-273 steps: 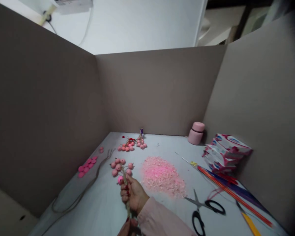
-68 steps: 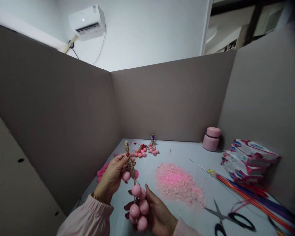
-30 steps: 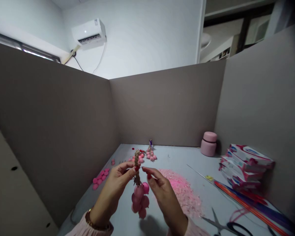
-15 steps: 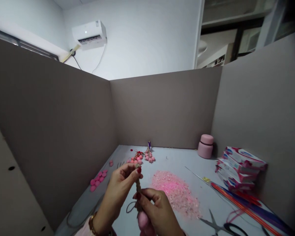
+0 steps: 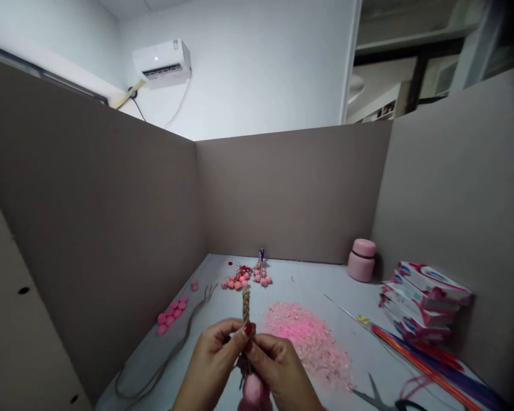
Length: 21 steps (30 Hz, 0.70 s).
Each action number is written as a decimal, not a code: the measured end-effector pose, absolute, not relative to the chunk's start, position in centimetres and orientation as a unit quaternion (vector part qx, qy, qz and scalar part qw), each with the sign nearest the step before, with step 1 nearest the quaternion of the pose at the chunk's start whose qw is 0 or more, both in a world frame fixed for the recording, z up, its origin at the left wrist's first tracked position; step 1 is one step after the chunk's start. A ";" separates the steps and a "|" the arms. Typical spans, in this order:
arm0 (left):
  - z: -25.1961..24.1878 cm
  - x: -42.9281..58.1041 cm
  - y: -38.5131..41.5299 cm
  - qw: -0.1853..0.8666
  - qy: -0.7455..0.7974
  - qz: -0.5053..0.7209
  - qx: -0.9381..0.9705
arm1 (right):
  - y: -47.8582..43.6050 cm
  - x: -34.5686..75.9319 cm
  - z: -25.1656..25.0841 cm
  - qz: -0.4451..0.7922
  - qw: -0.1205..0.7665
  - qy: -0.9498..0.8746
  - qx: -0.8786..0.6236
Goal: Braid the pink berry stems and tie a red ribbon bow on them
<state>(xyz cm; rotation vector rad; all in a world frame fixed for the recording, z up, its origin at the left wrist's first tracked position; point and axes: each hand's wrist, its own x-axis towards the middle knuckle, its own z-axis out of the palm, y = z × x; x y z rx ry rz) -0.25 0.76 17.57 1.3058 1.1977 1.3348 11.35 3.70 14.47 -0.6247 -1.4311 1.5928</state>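
Observation:
A braided twine cord [image 5: 245, 305] stands up from between my two hands, its top end free. My left hand [image 5: 223, 354] pinches the braid between thumb and fingertips. Just beside and slightly lower, my right hand [image 5: 274, 359] is closed on the same cord, and the fingertips of both hands meet. Pink balls [image 5: 253, 389] hang under the grip, at the bottom of the picture, partly hidden by my hands. Loose twine ends stick out above them.
Loose twine [image 5: 171, 354] and pink discs [image 5: 171, 315] lie at left. Behind are bunches of pink balls [image 5: 237, 281]. Pink beads [image 5: 304, 337] spread at centre right. Scissors [image 5: 374, 397], coloured cords [image 5: 415, 354], stacked boxes [image 5: 424, 299] and a pink jar [image 5: 361, 260] sit right. Grey partitions enclose the table.
My left hand has moved down the braid from its top to meet my right hand. The braid's upper end now shows, and the loose twine at left is uncovered.

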 end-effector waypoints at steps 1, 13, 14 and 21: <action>17.6 -0.3 0.5 0.431 0.489 0.540 0.532 | 3.7 11.3 14.5 0.647 0.436 -0.576 -0.244; 19.7 -0.3 -0.2 0.426 0.482 0.559 0.524 | 3.8 13.2 15.2 0.603 0.451 -0.598 -0.275; 19.8 -0.3 -0.2 0.426 0.476 0.567 0.520 | 3.8 13.2 15.1 0.605 0.450 -0.597 -0.274; 20.5 0.4 -1.1 0.488 0.441 0.596 0.460 | 3.4 13.4 14.0 0.665 0.457 -0.531 -0.258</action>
